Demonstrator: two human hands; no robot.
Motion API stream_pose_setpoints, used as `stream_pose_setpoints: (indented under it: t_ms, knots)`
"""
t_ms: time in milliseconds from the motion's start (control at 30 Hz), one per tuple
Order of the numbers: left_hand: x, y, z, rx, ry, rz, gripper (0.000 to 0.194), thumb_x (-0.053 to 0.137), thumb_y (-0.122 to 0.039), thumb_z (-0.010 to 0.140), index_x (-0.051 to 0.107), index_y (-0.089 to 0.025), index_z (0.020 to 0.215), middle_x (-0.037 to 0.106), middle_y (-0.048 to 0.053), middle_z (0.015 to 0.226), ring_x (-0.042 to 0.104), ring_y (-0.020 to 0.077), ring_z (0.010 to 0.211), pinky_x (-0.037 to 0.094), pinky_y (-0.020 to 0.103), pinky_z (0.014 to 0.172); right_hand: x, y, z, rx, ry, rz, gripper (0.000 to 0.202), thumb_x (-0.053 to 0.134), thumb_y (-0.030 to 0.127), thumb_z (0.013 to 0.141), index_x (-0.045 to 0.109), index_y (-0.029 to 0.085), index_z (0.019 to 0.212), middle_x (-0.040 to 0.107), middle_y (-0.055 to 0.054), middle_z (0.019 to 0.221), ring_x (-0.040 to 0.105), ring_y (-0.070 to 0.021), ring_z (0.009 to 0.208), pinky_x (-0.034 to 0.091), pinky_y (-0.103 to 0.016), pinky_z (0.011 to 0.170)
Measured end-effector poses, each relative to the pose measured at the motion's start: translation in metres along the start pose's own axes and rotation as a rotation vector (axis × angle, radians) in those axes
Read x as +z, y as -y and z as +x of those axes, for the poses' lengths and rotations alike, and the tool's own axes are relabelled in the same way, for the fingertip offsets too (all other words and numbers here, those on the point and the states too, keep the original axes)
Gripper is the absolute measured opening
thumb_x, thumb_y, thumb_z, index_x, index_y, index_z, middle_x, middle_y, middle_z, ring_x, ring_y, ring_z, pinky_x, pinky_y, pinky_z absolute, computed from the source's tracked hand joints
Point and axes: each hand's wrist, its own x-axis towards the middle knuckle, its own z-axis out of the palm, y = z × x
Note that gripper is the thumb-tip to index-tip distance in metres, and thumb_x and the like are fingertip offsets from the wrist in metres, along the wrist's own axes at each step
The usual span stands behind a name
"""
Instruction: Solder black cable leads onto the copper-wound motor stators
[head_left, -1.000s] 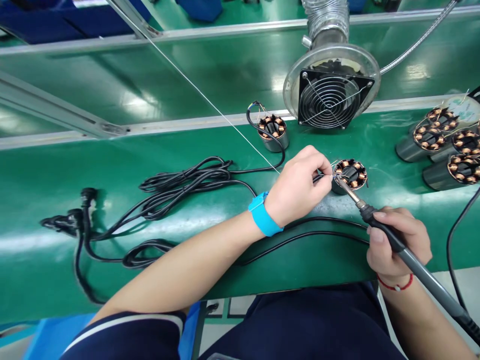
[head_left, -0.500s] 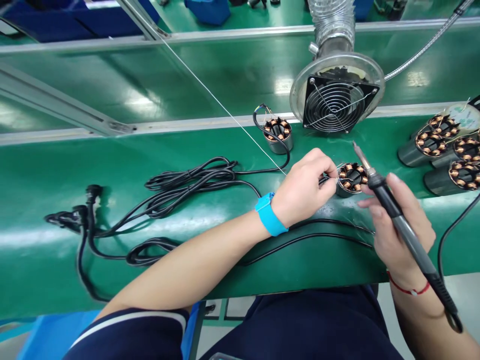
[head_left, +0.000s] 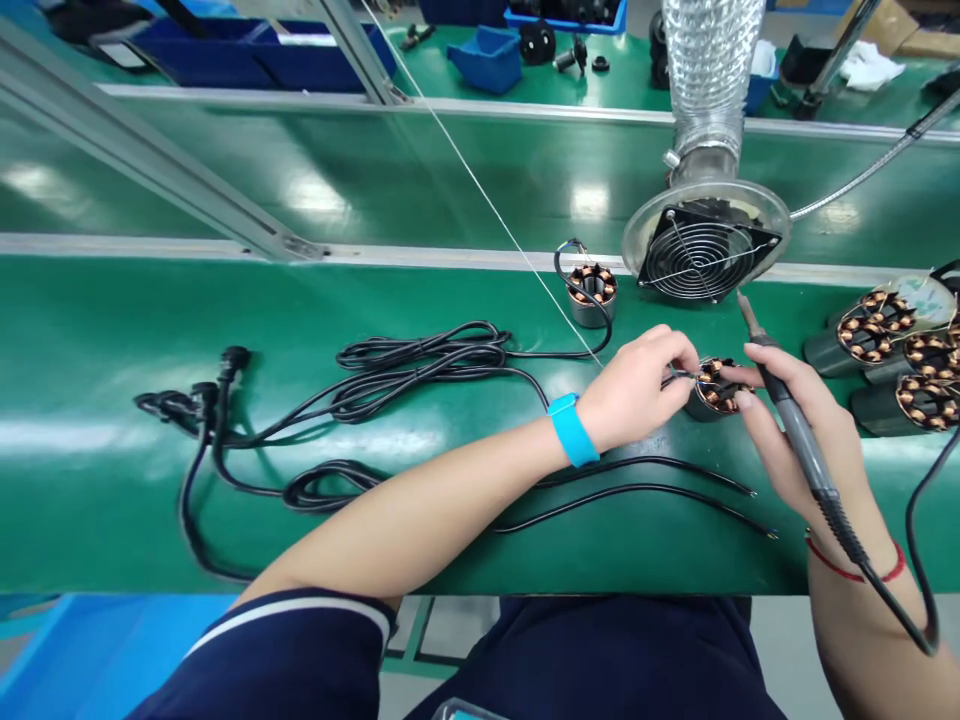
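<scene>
My left hand (head_left: 637,388), with a blue wristband, is closed in a pinch on the end of a black cable (head_left: 536,385), beside a motor stator (head_left: 711,402) with copper windings. A thin strand of solder wire (head_left: 517,240) runs down from above to this hand. My right hand (head_left: 814,430) is closed around a soldering iron (head_left: 795,430), its tip (head_left: 744,302) pointing up and away, below the fan. The thumb and a finger of that hand reach to the stator's right rim. The thin leads at the pinch are too small to tell apart.
A fume extractor fan (head_left: 697,260) hangs behind the stator. Another stator (head_left: 592,295) with a cable stands at the back, and several more (head_left: 874,330) stand at the right. Coiled black cables (head_left: 427,365) with plugs (head_left: 202,395) lie left. Two stripped cable ends (head_left: 761,530) lie in front.
The view has shifted, so the bench appears further left and lower parts have moved. My right hand has come to the stator, its fingers now at the rim, still holding the iron.
</scene>
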Motion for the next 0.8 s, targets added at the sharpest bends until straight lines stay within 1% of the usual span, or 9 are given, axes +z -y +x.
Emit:
stream_pose_setpoints:
  t_ms: [33, 100, 167, 200, 333, 400, 567, 700, 800]
  knots:
    - [-0.003, 0.000, 0.002, -0.101, 0.037, -0.093, 0.016, 0.058, -0.003, 0.078, 0.051, -0.016, 0.085, 0.056, -0.002, 0.079, 0.054, 0.0092, 0.063, 0.048, 0.025, 0.064, 0.001, -0.003, 0.004, -0.008, 0.025, 0.002, 0.045, 0.058, 0.028, 0.090, 0.050, 0.029, 0.134, 0.071, -0.007, 0.116, 0.066, -0.0272, 0.112, 0.051, -0.047, 0.095]
    - [-0.010, 0.001, 0.005, -0.331, 0.196, -0.303, 0.014, 0.059, -0.007, 0.082, 0.049, -0.016, 0.087, 0.057, -0.003, 0.071, 0.052, 0.0073, 0.051, 0.045, 0.023, 0.052, 0.005, -0.009, 0.012, -0.046, 0.104, 0.017, 0.052, 0.060, 0.025, 0.087, 0.046, 0.028, 0.137, 0.067, -0.009, 0.125, 0.063, -0.0285, 0.116, 0.049, -0.050, 0.098]
    - [-0.017, 0.001, 0.009, -0.498, 0.353, -0.469, 0.010, 0.056, -0.010, 0.086, 0.050, -0.015, 0.079, 0.059, -0.002, 0.065, 0.050, 0.0059, 0.044, 0.041, 0.019, 0.045, 0.011, -0.016, 0.018, -0.089, 0.183, 0.033, 0.058, 0.061, 0.025, 0.085, 0.042, 0.028, 0.139, 0.064, -0.011, 0.130, 0.061, -0.0296, 0.120, 0.046, -0.053, 0.100]
    - [-0.020, 0.001, 0.011, -0.541, 0.375, -0.521, 0.013, 0.055, -0.010, 0.086, 0.050, -0.014, 0.074, 0.059, -0.001, 0.063, 0.048, 0.0047, 0.042, 0.037, 0.018, 0.043, 0.015, -0.019, 0.019, -0.099, 0.196, 0.040, 0.059, 0.061, 0.025, 0.084, 0.040, 0.027, 0.139, 0.064, -0.011, 0.130, 0.061, -0.0295, 0.119, 0.046, -0.053, 0.100]
    - [-0.024, 0.001, 0.013, -0.581, 0.176, -0.611, 0.016, 0.059, -0.004, 0.077, 0.055, -0.012, 0.063, 0.048, -0.006, 0.051, 0.033, 0.0009, 0.040, 0.020, 0.014, 0.039, 0.028, -0.023, 0.017, -0.121, 0.128, 0.061, 0.056, 0.059, 0.026, 0.085, 0.038, 0.027, 0.137, 0.069, -0.008, 0.112, 0.066, -0.0253, 0.106, 0.049, -0.051, 0.097]
    - [-0.022, 0.002, 0.012, -0.590, 0.125, -0.634, 0.014, 0.062, -0.005, 0.073, 0.057, -0.012, 0.061, 0.044, -0.007, 0.048, 0.031, 0.0014, 0.041, 0.017, 0.015, 0.040, 0.030, -0.022, 0.014, -0.140, 0.101, 0.060, 0.055, 0.059, 0.025, 0.085, 0.039, 0.027, 0.136, 0.070, -0.006, 0.107, 0.067, -0.0235, 0.099, 0.050, -0.048, 0.094]
    - [-0.011, 0.002, 0.011, -0.644, 0.058, -0.632, 0.010, 0.068, -0.011, 0.070, 0.064, -0.013, 0.061, 0.043, -0.007, 0.045, 0.027, 0.0033, 0.044, 0.016, 0.019, 0.044, 0.027, -0.020, 0.008, -0.166, 0.066, 0.096, 0.057, 0.060, 0.030, 0.088, 0.037, 0.025, 0.140, 0.068, -0.011, 0.121, 0.067, -0.0250, 0.103, 0.052, -0.046, 0.091]
    - [-0.002, 0.001, 0.013, -0.674, 0.043, -0.630, 0.012, 0.070, -0.012, 0.072, 0.066, -0.013, 0.061, 0.039, -0.008, 0.042, 0.027, 0.0047, 0.045, 0.020, 0.022, 0.046, 0.025, -0.019, 0.006, -0.168, 0.008, 0.117, 0.055, 0.061, 0.029, 0.088, 0.039, 0.026, 0.139, 0.068, -0.010, 0.120, 0.067, -0.0256, 0.104, 0.052, -0.046, 0.092]
    - [-0.002, 0.001, 0.012, -0.673, 0.060, -0.635, 0.012, 0.071, -0.016, 0.074, 0.065, -0.014, 0.064, 0.037, -0.008, 0.043, 0.024, 0.0042, 0.044, 0.017, 0.022, 0.045, 0.026, -0.017, 0.006, -0.172, -0.004, 0.137, 0.057, 0.061, 0.027, 0.087, 0.038, 0.027, 0.140, 0.067, -0.010, 0.122, 0.066, -0.0255, 0.107, 0.052, -0.046, 0.093]
